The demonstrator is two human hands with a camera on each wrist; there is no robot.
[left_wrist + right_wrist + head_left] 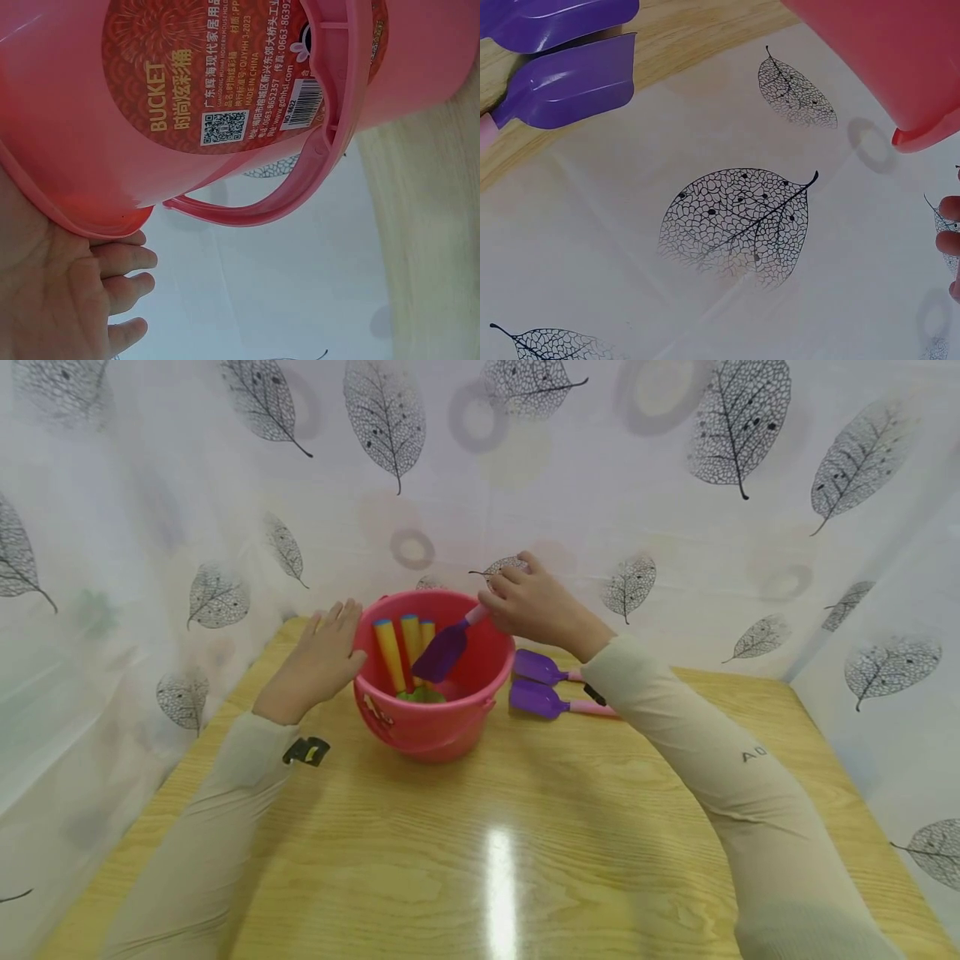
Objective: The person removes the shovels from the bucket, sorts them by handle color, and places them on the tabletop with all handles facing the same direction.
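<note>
A pink-red bucket [431, 735] stands upright on the table. Over its open top, my right hand [543, 610] pinches the pink handle of a toy shovel [442, 652], whose purple blade points down into the bucket. In the right wrist view, only that hand's fingertips [950, 229] show at the edge. My left hand [311, 660] rests at the bucket's left rim with fingers extended; in the left wrist view its palm [45, 292] lies along the rim. Yellow handles [388, 647] with blue ends stand inside the bucket, and something green [423, 695] lies below them.
Right of the bucket, two more purple shovels [536, 700] with pink handles lie side by side on the wooden table [390, 860]. A white leaf-print curtain [750, 568] hangs behind and around the table. The bucket's handle [255, 214] hangs down its side.
</note>
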